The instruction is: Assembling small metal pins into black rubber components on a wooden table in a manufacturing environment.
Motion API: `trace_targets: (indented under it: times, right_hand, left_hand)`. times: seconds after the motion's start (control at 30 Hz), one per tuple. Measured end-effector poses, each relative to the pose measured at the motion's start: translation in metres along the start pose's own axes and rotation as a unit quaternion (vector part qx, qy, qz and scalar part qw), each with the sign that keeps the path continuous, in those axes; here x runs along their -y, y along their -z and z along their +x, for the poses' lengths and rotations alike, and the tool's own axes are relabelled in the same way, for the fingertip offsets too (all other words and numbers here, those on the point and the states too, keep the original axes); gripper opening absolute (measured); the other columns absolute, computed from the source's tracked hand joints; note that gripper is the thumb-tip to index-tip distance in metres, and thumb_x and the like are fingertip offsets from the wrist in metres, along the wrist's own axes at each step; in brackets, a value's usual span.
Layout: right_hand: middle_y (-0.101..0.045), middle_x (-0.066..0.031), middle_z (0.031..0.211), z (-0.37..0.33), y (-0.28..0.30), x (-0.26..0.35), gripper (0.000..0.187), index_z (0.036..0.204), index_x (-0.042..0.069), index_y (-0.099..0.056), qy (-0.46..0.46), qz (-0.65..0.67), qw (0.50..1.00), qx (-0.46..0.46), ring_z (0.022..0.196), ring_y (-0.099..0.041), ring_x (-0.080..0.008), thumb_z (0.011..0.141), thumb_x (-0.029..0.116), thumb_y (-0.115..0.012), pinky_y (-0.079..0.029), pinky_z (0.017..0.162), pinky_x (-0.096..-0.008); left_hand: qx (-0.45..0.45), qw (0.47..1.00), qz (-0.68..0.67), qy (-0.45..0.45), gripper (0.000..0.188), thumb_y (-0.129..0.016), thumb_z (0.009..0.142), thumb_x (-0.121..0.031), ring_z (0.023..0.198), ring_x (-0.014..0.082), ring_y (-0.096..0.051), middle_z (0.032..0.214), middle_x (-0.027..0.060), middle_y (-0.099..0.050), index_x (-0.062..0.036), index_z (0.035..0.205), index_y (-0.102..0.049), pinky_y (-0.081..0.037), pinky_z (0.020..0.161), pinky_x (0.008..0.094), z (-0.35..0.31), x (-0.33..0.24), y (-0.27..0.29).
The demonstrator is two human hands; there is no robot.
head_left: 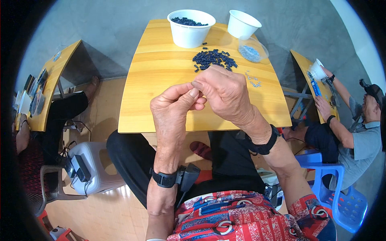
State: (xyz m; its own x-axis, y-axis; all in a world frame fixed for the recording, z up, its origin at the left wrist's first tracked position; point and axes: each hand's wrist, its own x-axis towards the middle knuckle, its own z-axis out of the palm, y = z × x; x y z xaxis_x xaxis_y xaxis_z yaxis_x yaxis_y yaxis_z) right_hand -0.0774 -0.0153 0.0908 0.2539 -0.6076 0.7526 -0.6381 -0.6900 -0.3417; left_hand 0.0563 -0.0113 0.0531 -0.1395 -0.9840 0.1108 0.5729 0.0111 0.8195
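Observation:
My left hand (175,99) and my right hand (223,91) meet above the wooden table (142,108), fingertips pinched together. Whatever sits between the fingers is hidden or too small to name. Just beyond my hands lies a pile of small black cylindrical pieces (213,58). To the right of my right hand are several small silvery screw-like pieces (254,82) scattered on the wood. More of these fill a clear shallow plastic dish (252,51) farther back.
A white tub (190,38) full of black pieces stands at the table's far side, with another white tub (243,25) to its right. People work at tables on both sides. A blue chair (341,193) is at right, a white stool (94,170) at left.

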Motion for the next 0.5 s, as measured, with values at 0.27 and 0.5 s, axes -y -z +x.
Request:
trace_targets:
  times: [0.27,0.5]
  right_hand:
    - [-0.056,-0.0094,0.063,-0.006,0.004,0.0,0.014,0.072,0.0,-0.058,-0.078,0.079,0.994,0.012,0.058,-0.058,-0.0219,0.082,0.009,-0.062,-0.044,0.05,-0.0307]
    - [-0.06,-0.0093,0.067,-0.008,0.013,0.004,0.014,0.083,-0.002,-0.062,-0.221,0.157,0.962,0.037,0.062,-0.06,-0.0139,0.087,0.011,-0.06,-0.046,0.053,-0.0283]
  left_hand:
    - [0.01,1.0,0.019,-0.016,0.011,-0.061,0.083,0.002,0.063,0.0139,-0.063,0.076,0.0118,-0.066,0.0061,0.092,-0.066,-0.052,0.058,0.0224,0.001,0.007,0.0]
    - [0.013,1.0,0.006,0.009,0.013,-0.061,0.084,-0.001,0.068,0.0168,-0.065,0.084,0.0145,-0.067,0.0036,0.096,-0.065,-0.055,0.06,0.0241,0.003,0.005,-0.002]
